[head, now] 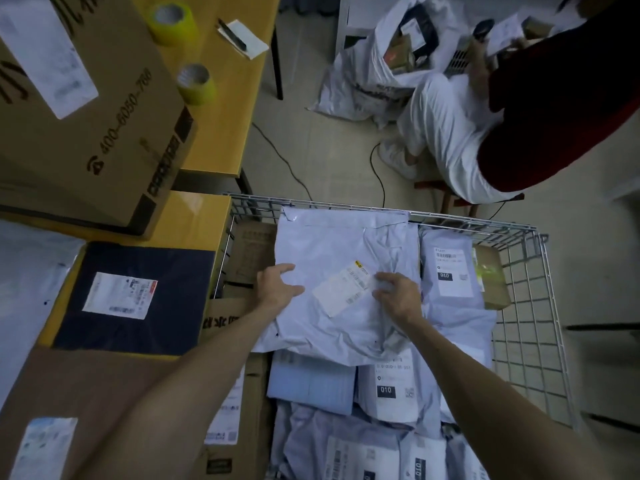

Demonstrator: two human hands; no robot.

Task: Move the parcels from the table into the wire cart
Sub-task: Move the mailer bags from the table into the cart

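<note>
Laying bag (346,244) flat on top of pile (388,386) in cart (485,226); pressing its edge with spread left hand (277,289); pinching plastic with right hand (398,296), maybe to stop slipping.

The yellow counter (232,112) bears a cardboard box (86,133), two tape rolls (173,22) (196,84) and a paper slip (246,38). A dark parcel (138,327) lies nearer.

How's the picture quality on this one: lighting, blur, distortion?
Head view: dim throughout, darker toward the corners; wide-angle bending curves the cart rim and table edge; the seated person at top right is smeared; the label on the bag is soft, its print unreadable.
</note>
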